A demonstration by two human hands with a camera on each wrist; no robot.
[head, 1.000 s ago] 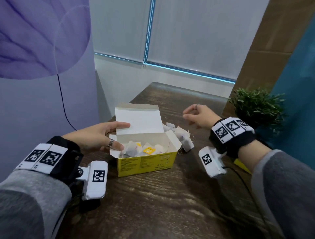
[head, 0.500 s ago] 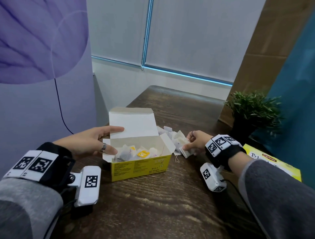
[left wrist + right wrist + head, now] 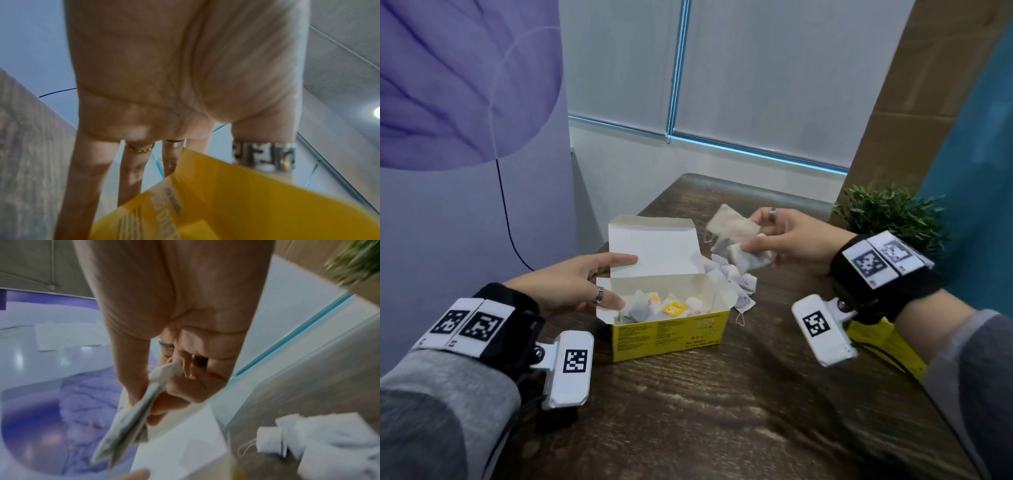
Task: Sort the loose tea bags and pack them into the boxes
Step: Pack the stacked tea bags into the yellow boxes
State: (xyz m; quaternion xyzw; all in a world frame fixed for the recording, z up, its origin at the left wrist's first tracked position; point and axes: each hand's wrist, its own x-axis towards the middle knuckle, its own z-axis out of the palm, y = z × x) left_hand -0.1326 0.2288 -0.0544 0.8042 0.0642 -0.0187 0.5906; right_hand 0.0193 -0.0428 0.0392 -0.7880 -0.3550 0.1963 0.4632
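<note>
Carrying a pinched bunch of tea bags (image 3: 739, 240) above the counter (image 3: 722, 411), the right hand (image 3: 794, 240) should drop them low into the yellow box (image 3: 671, 329) while the flat-fingered left hand (image 3: 571, 284) braces its lid.

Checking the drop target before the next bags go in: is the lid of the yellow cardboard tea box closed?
No, the yellow cardboard tea box stands open, its white lid flap upright and tea bags visible inside.
</note>
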